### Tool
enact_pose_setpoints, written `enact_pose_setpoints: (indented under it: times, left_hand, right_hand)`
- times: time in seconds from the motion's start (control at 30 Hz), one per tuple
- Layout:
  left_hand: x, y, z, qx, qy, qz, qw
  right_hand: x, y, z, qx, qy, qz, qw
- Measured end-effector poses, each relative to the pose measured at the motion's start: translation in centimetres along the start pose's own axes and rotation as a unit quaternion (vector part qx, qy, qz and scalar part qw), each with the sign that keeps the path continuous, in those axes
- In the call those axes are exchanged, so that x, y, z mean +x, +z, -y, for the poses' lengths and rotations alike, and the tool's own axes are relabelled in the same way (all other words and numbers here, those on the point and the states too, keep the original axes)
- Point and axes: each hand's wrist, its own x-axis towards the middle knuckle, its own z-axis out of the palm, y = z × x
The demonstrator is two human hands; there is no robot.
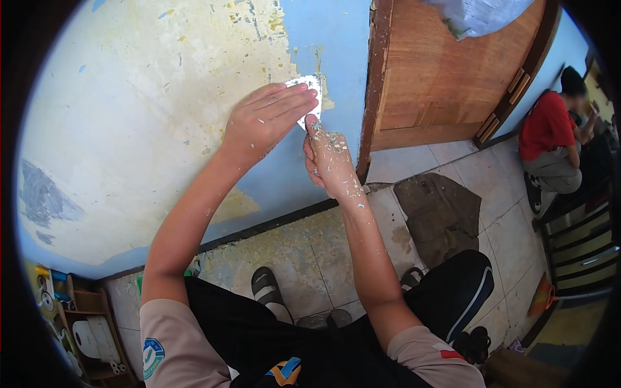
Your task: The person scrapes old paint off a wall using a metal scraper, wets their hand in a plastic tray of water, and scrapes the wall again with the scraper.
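Note:
My right hand is wrapped round the handle of a scraper, with its thumb on the blade; the handle itself is hidden. The scraper's flat metal blade lies against the wall at the edge between bare cream plaster and blue paint. My left hand lies flat, fingers stretched out together, with the fingertips pressed on the blade. Paint flakes stick to my right hand and forearm.
A wooden door is to the right, with a plastic bag in front. Paint chips litter the tiled floor. A brown cloth lies there. A person in red crouches far right. A shelf stands lower left.

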Motion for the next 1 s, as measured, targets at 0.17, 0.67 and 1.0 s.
enact_pose_setpoints:
  times: [0.17,0.67,1.0]
  left_hand:
    - [1.2,-0.5,0.0,0.023,-0.016,-0.013,1.0]
    - [0.6,-0.5,0.0,-0.007,-0.022,0.004,1.0]
    - [0.3,-0.4,-0.7,-0.022,-0.034,0.01,0.999]
  right_hand:
    - [0.5,-0.2,1.4,-0.01,-0.024,0.006,1.0]
    - [0.4,-0.3,0.5,0.005,0.008,0.044,0.999]
    - [-0.1,-0.5,0.1,-0.001,0.021,0.024,1.0]
